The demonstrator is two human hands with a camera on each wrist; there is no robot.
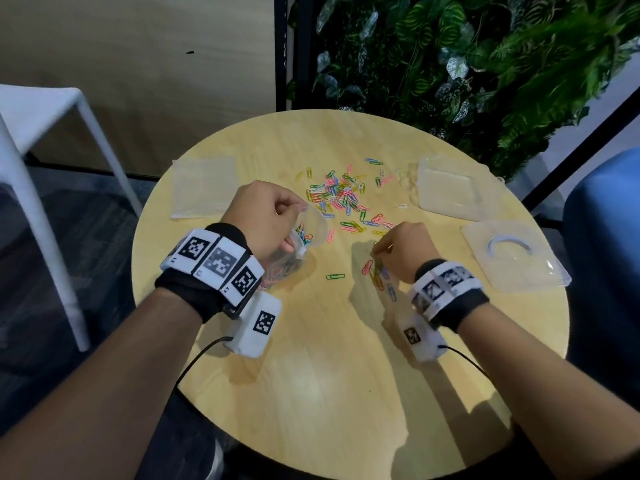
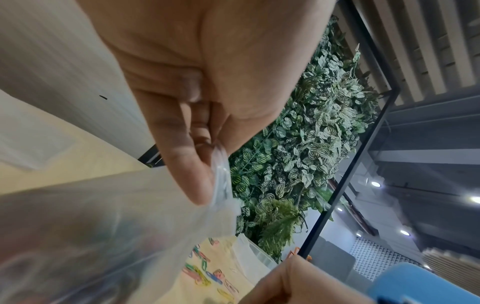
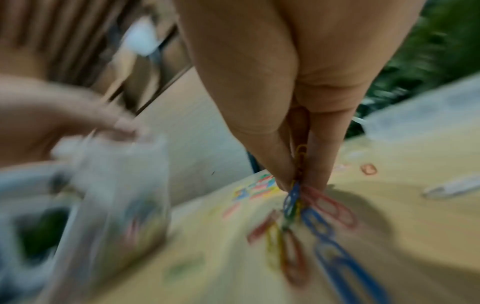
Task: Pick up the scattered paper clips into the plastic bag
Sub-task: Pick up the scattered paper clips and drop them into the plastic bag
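Observation:
Coloured paper clips [image 1: 341, 194] lie scattered across the middle of the round wooden table [image 1: 311, 393]. My left hand [image 1: 273, 220] pinches the rim of a clear plastic bag [image 1: 304, 233] and holds its mouth open; some clips lie inside. The bag [image 2: 223, 181] hangs from my fingers in the left wrist view. My right hand [image 1: 398, 249] pinches a small bunch of clips [image 3: 298, 181] between thumb and fingers, just above the table. More clips [image 1: 379, 277] lie under and beside that hand. One green clip [image 1: 335, 276] lies alone between my hands.
A flat clear bag [image 1: 204, 188] lies at the table's left. A clear plastic box [image 1: 450, 192] and its lid [image 1: 512, 254] sit at the right. A white chair [image 1: 41, 133] stands on the left, a leafy wall [image 1: 467, 64] behind, a blue seat [image 1: 602, 254] at right.

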